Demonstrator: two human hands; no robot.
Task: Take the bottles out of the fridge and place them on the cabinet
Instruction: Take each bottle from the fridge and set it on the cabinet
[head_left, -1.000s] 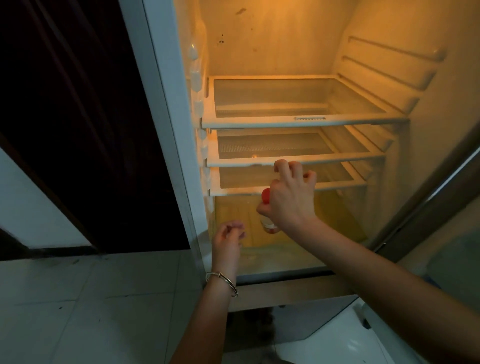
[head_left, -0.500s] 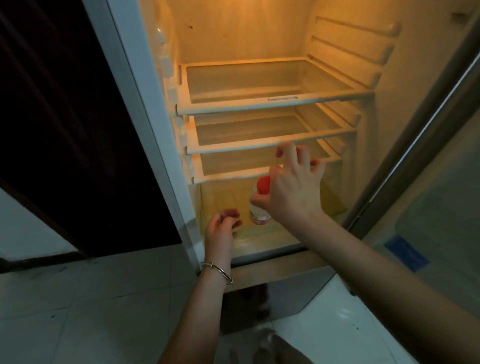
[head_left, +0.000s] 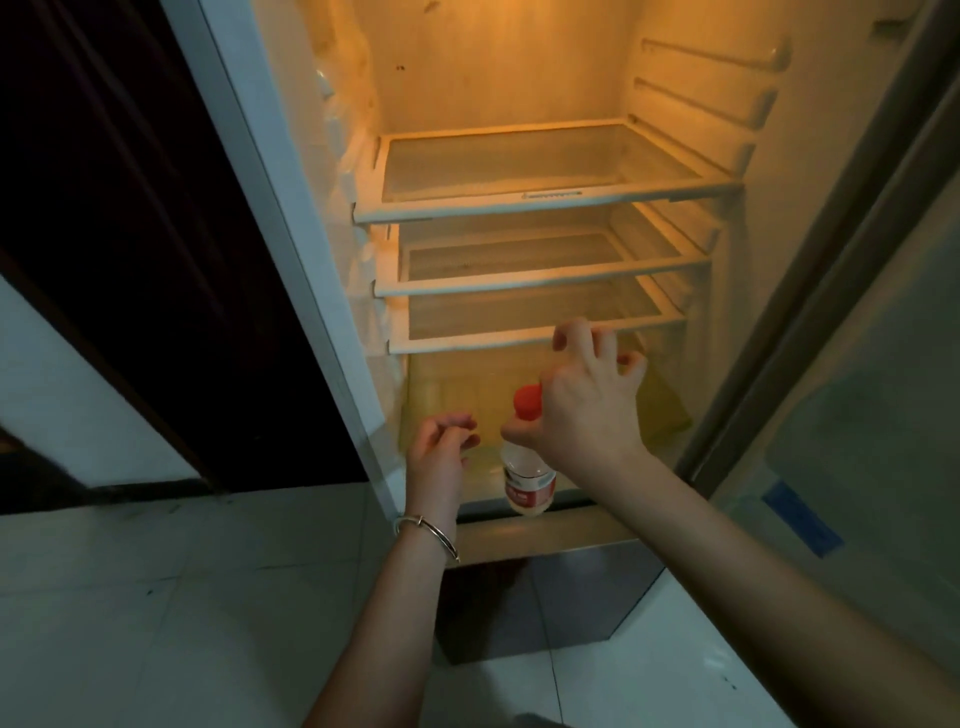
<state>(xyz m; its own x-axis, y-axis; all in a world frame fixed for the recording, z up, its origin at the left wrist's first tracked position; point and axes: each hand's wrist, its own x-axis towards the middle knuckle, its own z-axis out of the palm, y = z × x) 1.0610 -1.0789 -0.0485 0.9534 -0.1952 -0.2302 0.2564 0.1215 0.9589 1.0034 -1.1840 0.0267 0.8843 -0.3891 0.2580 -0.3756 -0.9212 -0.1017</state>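
A small clear bottle (head_left: 527, 480) with a red cap and a red label hangs at the front lip of the open fridge (head_left: 519, 83). My right hand (head_left: 587, 410) pinches it by the neck just under the cap, with the other fingers spread. My left hand (head_left: 439, 452), with a bracelet on its wrist, hovers just left of the bottle with loosely curled fingers and holds nothing. The fridge's three glass shelves (head_left: 545, 200) carry nothing. No cabinet top is in view.
The fridge door (head_left: 857, 364) stands open on the right, with blue tape on it. A lower fridge compartment (head_left: 545, 597) sits under the lit one. A dark doorway lies to the left, above a pale tiled floor (head_left: 156, 597).
My right hand has drawn the bottle from deep under the lowest shelf out to the fridge's front lip. My left hand has stayed beside it.
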